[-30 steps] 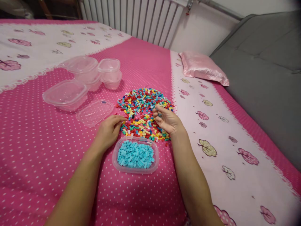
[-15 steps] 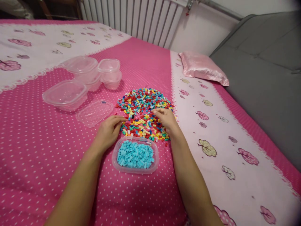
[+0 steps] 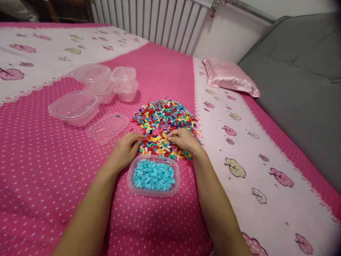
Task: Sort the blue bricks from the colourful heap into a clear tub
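A wide pile of small coloured toy bricks (image 3: 165, 113) lies spread on the bed, in red, yellow, blue, green and white. At the pile's left edge rests my left hand (image 3: 128, 147), its fingers stretched over the nearest bricks and the thumb a little apart. Over the right part of the pile, my right hand (image 3: 185, 140) has thumb and fingertips drawn together low among the bricks; whatever is between them is too small to make out. Close in front, between my forearms, a clear plastic container (image 3: 129, 185) holds many light blue bricks (image 3: 153, 176).
Left of the pile lies a clear lid (image 3: 106, 128) with a dark blue brick (image 3: 117, 116) on it. Beyond it stand several clear containers (image 3: 74, 106), some stacked. A pink pillow (image 3: 230, 76) lies at the back right, beside a grey headboard (image 3: 298, 71). A radiator (image 3: 149, 21) lines the wall.
My right hand has come nearer and slightly left, down to the closer part of the pile. My left hand has barely shifted. The container of light blue bricks stays put.
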Available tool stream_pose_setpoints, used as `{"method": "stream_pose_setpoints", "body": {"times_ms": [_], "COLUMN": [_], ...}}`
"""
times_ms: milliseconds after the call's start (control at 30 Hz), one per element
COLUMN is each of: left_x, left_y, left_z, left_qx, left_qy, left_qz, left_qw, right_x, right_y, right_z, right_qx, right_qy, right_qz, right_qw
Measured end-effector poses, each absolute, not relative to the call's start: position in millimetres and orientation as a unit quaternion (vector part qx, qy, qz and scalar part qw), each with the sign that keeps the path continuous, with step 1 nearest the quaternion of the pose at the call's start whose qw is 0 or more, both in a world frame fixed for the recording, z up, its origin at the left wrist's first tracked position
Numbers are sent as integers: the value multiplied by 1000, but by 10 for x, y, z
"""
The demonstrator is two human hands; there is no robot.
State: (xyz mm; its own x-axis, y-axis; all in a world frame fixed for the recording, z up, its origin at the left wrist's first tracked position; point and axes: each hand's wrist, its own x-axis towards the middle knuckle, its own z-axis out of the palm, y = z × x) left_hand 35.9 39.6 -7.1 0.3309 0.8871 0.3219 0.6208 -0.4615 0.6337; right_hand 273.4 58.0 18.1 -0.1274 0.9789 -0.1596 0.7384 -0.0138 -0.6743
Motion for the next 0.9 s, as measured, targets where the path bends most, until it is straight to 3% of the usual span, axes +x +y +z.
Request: {"method": "stream_pose_setpoints", "body": {"times_ms": [400, 633, 900], "left_x": [437, 483, 473], "left_y": [518, 583, 575], "left_z": [-232, -253, -284], "left_qx": [856, 864, 846], "left_qy": [436, 456, 462], "left_qz": [259, 202, 253], "left_qw": [104, 67, 80], "right_x": [2662, 2630, 2637], "right_y": [570, 575, 582], "right_z": [207, 205, 203], "right_qx": [-653, -656, -659], "right_qy": [-669, -671, -670], "right_qz": [229, 226, 220], "right_qw": [272, 262, 262]}}
